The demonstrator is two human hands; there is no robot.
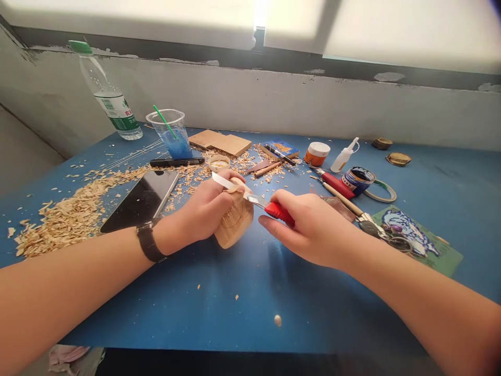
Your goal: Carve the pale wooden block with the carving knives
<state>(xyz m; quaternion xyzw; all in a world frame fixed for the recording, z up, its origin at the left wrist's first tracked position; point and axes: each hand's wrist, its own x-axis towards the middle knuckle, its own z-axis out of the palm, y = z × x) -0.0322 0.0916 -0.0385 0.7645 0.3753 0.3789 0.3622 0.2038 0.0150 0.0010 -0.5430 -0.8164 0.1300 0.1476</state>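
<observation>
My left hand [209, 206] is wrapped round a pale block of carved wood [235, 224], held tilted above the blue table [219, 313]. White tape or bandage shows at its fingers. In my right hand [303, 224] is a carving knife [278, 211] with a red handle, its fingers closed round the grip. The short metal blade meets the upper right side of the wood, near my left fingertips. Part of the wood is hidden behind my left hand. A dark band sits on my left wrist.
Wood shavings [66, 222] heap at the left beside a phone [141, 201]. Behind stand a water bottle [113, 104], a cup of blue liquid [174, 138], wooden boards [221, 142] and an orange-white jar [317, 154]. A red-handled tool [337, 184], paint jar [358, 180] and keys [385, 235] lie right.
</observation>
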